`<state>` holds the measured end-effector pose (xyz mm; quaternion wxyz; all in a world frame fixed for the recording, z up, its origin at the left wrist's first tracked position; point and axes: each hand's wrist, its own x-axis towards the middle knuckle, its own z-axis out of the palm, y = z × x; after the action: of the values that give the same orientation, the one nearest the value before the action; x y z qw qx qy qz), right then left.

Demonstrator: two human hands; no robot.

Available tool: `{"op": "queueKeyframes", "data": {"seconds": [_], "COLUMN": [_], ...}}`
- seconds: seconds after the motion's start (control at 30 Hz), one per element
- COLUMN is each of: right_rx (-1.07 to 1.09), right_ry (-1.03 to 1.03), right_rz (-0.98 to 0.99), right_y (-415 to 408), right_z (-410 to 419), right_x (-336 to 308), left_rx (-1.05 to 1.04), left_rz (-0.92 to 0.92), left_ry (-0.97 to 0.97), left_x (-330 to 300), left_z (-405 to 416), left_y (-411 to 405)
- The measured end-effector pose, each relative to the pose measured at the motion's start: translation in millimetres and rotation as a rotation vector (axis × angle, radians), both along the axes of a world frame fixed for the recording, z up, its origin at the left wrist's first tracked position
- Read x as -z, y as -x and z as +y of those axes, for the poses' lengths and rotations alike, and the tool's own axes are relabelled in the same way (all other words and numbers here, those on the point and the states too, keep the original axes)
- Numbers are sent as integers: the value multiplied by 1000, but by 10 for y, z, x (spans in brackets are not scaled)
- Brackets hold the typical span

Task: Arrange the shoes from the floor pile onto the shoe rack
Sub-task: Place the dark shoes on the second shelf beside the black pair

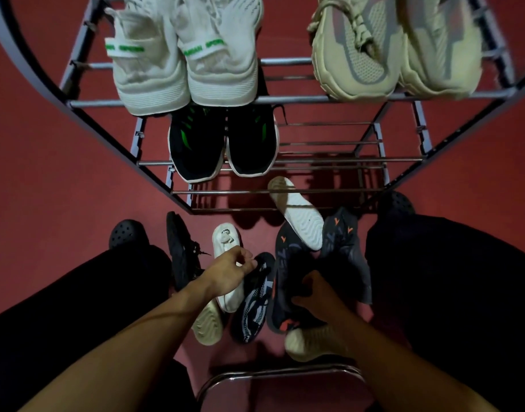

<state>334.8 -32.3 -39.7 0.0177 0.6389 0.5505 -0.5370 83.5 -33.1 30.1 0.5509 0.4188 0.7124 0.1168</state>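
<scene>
Red floor (62, 203) runs under a grey metal shoe rack (285, 100) with bar shelves. On its top tier sit a white knit pair with green lettering (184, 69) at the left and a beige chunky-soled pair (395, 55) at the right; one tier down stands a black pair with green stripes (222, 144).

Below the rack, the pile lies between the person's dark-trousered legs: a white shoe turned sole-up (296, 214), a white shoe lying on its side (227, 272), a black-and-white patterned shoe (255, 304), a black laced shoe (182, 257), and dark grey shoes with orange marks (314, 263).

Both forearms reach forward and down. The left hand (225, 273) hovers over the white side-lying shoe, fingers curled, fingertips at the patterned shoe's collar (whether its grip has closed on anything cannot be told). The right hand (314, 295) has its grip closed around the rim of one dark grey shoe, thumb curled over the edge.
</scene>
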Motion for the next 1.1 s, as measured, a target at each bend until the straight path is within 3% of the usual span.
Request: {"op": "queueKeyframes", "data": {"seconds": [0.2,0.27,0.37,0.5,0.73,0.93,1.03,1.1], "right_rx": [213,326,485,540,524,492,577,486], "right_ry": [20,-7,-33,72,327,315,188,111], "right_rz": [233,319,446,607,772,694,429,243], "right_y": [71,110,206,295,276,171,-7,-189], "right_z": [272,323,342,307,355,420,445,415], "right_x": [-443,-572,-699,-821,-996,-876,-623,-355], "left_rx": [95,210,441,411,555,554,469,433], "left_rz": [-150,-173,-96,-63,101,89,47,46], "left_ry": [-24,-48,-147,-259,-216,-263,-211,-205], "left_x": [-208,-270,-305,-257,-289,-289,-161,-180], "left_z": [66,60,45,47,165,143,133,121], "left_y": [-241,-309,-371,-340,-285,-351,-256,-220]}}
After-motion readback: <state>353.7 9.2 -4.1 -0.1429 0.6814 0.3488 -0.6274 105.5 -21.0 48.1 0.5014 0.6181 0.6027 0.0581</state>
